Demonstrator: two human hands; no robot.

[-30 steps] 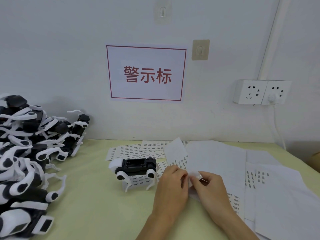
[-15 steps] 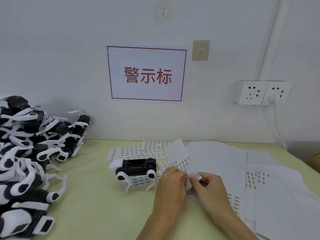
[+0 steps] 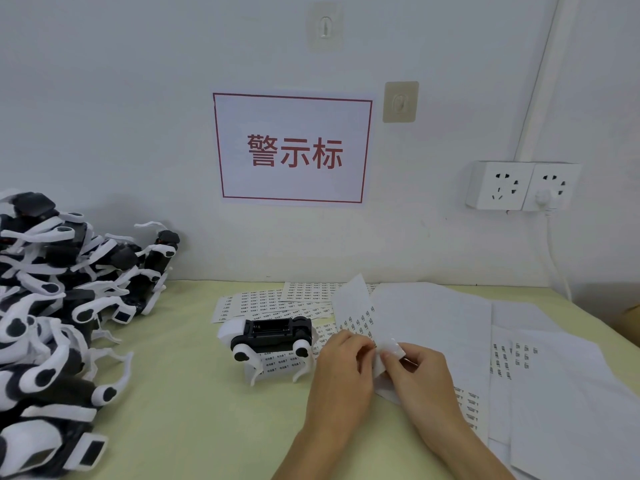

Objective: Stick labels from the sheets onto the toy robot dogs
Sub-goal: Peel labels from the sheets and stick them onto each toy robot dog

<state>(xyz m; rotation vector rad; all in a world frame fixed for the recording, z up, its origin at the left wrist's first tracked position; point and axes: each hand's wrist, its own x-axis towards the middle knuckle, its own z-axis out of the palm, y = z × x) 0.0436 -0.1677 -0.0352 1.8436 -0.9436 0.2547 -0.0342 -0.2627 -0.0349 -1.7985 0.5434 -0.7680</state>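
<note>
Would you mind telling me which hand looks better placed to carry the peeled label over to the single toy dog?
Probably the right hand: it appears to pinch the label already, while the left hand holds the label sheet. The toy dog stands just left of both hands.

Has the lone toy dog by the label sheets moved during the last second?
No. The toy dog stands on the same spot over the label sheets, below the wall sign.

glossy plastic dog (image 3: 268, 336), matt paper sheets (image 3: 433, 317)
</note>
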